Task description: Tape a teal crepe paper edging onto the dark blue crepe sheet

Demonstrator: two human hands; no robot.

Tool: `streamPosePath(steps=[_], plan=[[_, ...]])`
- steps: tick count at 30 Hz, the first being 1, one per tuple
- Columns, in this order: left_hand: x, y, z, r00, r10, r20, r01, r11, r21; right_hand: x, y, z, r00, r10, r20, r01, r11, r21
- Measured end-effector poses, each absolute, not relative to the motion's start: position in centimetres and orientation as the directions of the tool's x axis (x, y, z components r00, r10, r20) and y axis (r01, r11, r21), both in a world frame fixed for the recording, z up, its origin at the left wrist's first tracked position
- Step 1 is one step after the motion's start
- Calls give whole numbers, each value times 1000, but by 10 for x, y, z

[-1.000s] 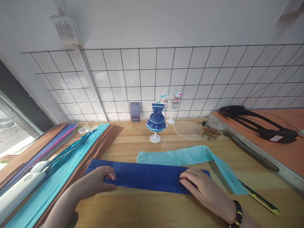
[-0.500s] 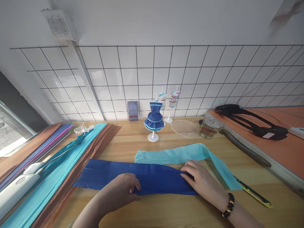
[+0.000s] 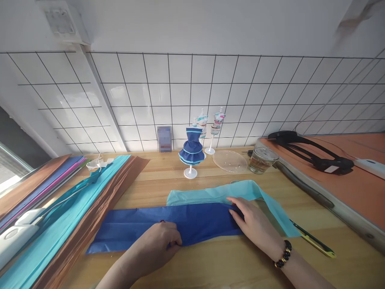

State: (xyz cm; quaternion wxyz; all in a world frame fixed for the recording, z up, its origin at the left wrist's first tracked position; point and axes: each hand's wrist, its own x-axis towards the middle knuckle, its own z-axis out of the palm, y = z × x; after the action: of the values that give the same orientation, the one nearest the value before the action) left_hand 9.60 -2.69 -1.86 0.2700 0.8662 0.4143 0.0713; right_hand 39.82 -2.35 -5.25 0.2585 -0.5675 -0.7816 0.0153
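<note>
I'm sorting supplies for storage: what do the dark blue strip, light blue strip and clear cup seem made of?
Dark blue strip: thin paper or fabric, matt; its soft creases fit either.
Light blue strip: probably a similar thin sheet, matt, with light wrinkles.
Clear cup: glass or clear plastic, smooth and glossy, judging by see-through walls and highlights.

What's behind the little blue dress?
A patterned mannequin, a second mannequin to its right, and the tiled wall. The dress mostly covers the first mannequin's lower half.
</note>
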Motion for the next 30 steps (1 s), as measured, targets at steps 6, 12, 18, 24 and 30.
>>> streamPosePath(steps=[6,12,18,24,30], plan=[[94,-25,-16,597,790,-140,712,-442,546,382,-37,-34,-427,802,418,766,567,-305],[89,-20,-15,552,824,-128,703,-377,604,368,-46,-34,-513,803,302,704,595,-387],[64,4,-35,421,875,240,783,-484,392,376,-40,-40,-371,876,309,709,482,-515],[46,19,-50,445,880,168,832,-475,288,388,-31,-44,-275,912,305,834,384,-396],[53,12,-36,469,866,173,826,-499,261,389,-31,-39,-320,894,313,834,422,-355]])
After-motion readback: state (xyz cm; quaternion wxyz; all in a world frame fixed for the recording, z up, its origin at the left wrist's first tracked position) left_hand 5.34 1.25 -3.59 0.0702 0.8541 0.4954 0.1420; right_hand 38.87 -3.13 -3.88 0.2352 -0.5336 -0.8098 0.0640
